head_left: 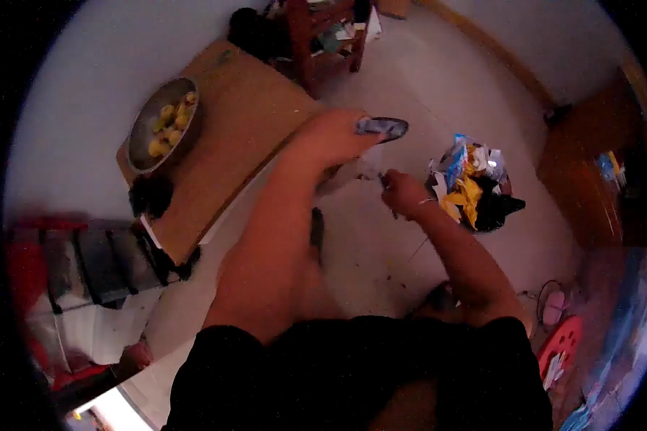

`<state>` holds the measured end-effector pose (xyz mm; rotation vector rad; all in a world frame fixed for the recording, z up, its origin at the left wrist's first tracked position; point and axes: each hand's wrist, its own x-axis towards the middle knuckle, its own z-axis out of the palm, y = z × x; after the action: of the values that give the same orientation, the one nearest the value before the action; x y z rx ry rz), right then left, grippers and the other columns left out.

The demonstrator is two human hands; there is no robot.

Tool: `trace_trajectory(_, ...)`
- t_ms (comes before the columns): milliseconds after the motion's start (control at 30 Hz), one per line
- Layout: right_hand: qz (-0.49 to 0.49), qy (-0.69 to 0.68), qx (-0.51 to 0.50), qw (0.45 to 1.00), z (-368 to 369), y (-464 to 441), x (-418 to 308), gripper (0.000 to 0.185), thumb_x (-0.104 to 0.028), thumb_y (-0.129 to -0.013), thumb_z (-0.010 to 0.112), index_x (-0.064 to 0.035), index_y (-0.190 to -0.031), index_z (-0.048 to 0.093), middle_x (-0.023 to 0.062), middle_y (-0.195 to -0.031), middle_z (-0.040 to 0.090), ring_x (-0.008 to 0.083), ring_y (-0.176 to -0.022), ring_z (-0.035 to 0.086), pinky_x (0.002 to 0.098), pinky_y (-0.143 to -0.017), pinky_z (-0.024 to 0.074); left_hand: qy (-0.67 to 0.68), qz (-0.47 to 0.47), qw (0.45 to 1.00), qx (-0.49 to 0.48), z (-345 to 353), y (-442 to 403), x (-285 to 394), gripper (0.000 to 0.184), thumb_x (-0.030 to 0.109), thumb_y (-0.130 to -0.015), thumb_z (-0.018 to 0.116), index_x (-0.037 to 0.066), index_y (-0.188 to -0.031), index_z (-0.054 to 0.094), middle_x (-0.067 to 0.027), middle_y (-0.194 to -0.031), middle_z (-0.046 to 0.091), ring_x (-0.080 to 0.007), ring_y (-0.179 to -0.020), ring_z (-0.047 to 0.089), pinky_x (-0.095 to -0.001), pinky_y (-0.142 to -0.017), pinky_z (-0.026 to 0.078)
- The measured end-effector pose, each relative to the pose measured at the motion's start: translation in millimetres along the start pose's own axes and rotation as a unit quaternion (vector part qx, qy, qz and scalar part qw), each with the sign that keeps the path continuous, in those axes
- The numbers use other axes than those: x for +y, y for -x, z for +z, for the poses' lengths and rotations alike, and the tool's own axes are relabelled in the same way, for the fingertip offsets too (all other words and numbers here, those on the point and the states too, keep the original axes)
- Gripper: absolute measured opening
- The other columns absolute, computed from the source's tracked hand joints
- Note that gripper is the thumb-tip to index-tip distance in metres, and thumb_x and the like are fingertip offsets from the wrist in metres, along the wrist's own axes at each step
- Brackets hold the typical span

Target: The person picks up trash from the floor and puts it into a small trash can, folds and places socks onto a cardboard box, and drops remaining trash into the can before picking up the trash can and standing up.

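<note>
My left hand (341,134) reaches out past the edge of the brown table, with its fingers closed around a flat, dark-rimmed oval thing (383,129) with a grey-blue face; its kind is unclear. Below and to the right, my right hand (406,194) is closed in a grip. A thin dark thing (395,213) shows at its fingers, too small and blurred to name. Between the hands is a pale, translucent patch (370,165) that I cannot make out. A bin (509,188) heaped with wrappers stands right of my right hand.
On the brown table (255,93) at left sits a metal bowl (138,136) of yellowish round produce. A dark red wooden stand (305,43) is at the back. A brown cabinet (582,158) stands at right, a red perforated stool (564,341) below it. A rack (97,269) is lower left.
</note>
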<state>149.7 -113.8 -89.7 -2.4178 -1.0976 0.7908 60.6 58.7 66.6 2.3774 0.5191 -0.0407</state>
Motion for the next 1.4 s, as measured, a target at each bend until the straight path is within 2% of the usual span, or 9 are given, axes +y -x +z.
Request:
trace_trajectory(100, -0.087, 0.020, 0.107, 0.990, -66, 38, -6, 0.028, -0.020, -0.074, 0.059, -0.0061, -0.098, 0.054, 0.0182, -0.083, 0.062, 0.0360, -0.080, 0.061, 0.0414, -0.071, 0.0480, 0.031, 0.031, 0.999, 0.009, 10, -2, -7, 0.035, 0.037, -0.074, 0.064, 0.006, -0.091, 0.063, -0.0154, -0.081, 0.063, -0.0305, -0.080, 0.060, -0.0388, -0.070, 0.046)
trace_trajectory(233, 0.069, 0.173, 0.188, 0.964, -131, 80, 5, 0.035, -0.022, -0.079, 0.057, -0.0087, -0.112, 0.052, 0.0182, -0.099, 0.061, 0.0353, -0.087, 0.060, 0.0428, -0.074, 0.0489, 0.053, 0.052, 0.997, 0.016, 8, 1, -1, 0.034, 0.037, -0.073, 0.065, 0.009, -0.092, 0.065, -0.0152, -0.083, 0.063, -0.0307, -0.079, 0.060, -0.0393, -0.071, 0.047)
trace_trajectory(300, -0.017, 0.197, 0.284, 0.938, -135, 94, 54, 0.036, -0.025, -0.081, 0.056, -0.0083, -0.112, 0.052, 0.0177, -0.103, 0.060, 0.0348, -0.089, 0.060, 0.0426, -0.075, 0.0489, 0.051, 0.054, 0.997, 0.028, 4, 11, 9, 0.034, 0.037, -0.073, 0.065, 0.009, -0.092, 0.065, -0.0154, -0.084, 0.063, -0.0311, -0.080, 0.060, -0.0395, -0.072, 0.047)
trace_trajectory(367, 0.124, 0.269, 0.237, 0.925, -133, 98, 69, 0.024, -0.021, -0.081, 0.052, -0.0079, -0.101, 0.057, 0.0162, -0.093, 0.063, 0.0364, -0.083, 0.060, 0.0431, -0.075, 0.0480, 0.047, 0.047, 0.997, 0.045, 1, 20, 10, 0.034, 0.037, -0.073, 0.065, 0.009, -0.092, 0.065, -0.0156, -0.085, 0.063, -0.0315, -0.081, 0.060, -0.0397, -0.072, 0.047)
trace_trajectory(467, 0.166, 0.296, 0.213, 0.916, -76, 84, 183, 0.026, -0.021, -0.081, 0.049, -0.0068, -0.102, 0.056, 0.0192, -0.094, 0.062, 0.0365, -0.086, 0.059, 0.0444, -0.077, 0.0471, 0.025, 0.087, 0.994, 0.068, -6, 31, 14, 0.035, 0.037, -0.073, 0.065, 0.008, -0.092, 0.065, -0.0165, -0.087, 0.063, -0.0323, -0.082, 0.060, -0.0399, -0.074, 0.047)
trace_trajectory(600, 0.268, 0.239, 0.144, 0.922, -68, 96, 147, 0.028, -0.021, -0.081, 0.048, -0.0069, -0.103, 0.055, 0.0198, -0.097, 0.061, 0.0359, -0.089, 0.059, 0.0437, -0.079, 0.0468, 0.035, 0.077, 0.991, 0.101, -12, 43, 15, 0.039, 0.037, -0.073, 0.064, 0.007, -0.098, 0.063, -0.0174, -0.090, 0.063, -0.0337, -0.086, 0.059, -0.0399, -0.077, 0.046)
trace_trajectory(833, 0.142, 0.275, 0.271, 0.912, -76, 120, 136, 0.036, -0.022, -0.077, 0.055, -0.0076, -0.110, 0.055, 0.0188, -0.098, 0.061, 0.0353, -0.089, 0.059, 0.0419, -0.079, 0.0469, 0.070, 0.069, 0.980, 0.173, -33, 39, -1, 0.044, 0.038, -0.074, 0.064, 0.005, -0.103, 0.061, -0.0195, -0.092, 0.063, -0.0313, -0.087, 0.060, -0.0373, -0.078, 0.046)
trace_trajectory(900, 0.213, 0.112, 0.141, 0.960, -103, 145, 73, 0.038, -0.024, -0.075, 0.060, -0.0075, -0.110, 0.057, 0.0180, -0.098, 0.061, 0.0347, -0.090, 0.059, 0.0401, -0.079, 0.0469, 0.113, 0.048, 0.973, 0.195, -43, 44, -9, 0.045, 0.038, -0.074, 0.065, 0.004, -0.103, 0.061, -0.0192, -0.092, 0.063, -0.0311, -0.087, 0.060, -0.0366, -0.078, 0.046)
trace_trajectory(1400, 0.154, 0.024, -0.043, 0.987, -71, 251, 10, 0.042, -0.021, -0.078, 0.063, -0.0083, -0.117, 0.053, 0.0140, -0.105, 0.061, 0.0269, -0.089, 0.061, 0.0357, -0.081, 0.0484, 0.123, 0.033, 0.943, 0.307, -80, 17, -15, 0.049, 0.042, -0.072, 0.063, 0.003, -0.103, 0.062, -0.0203, -0.090, 0.063, -0.0338, -0.088, 0.060, -0.0378, -0.077, 0.046)
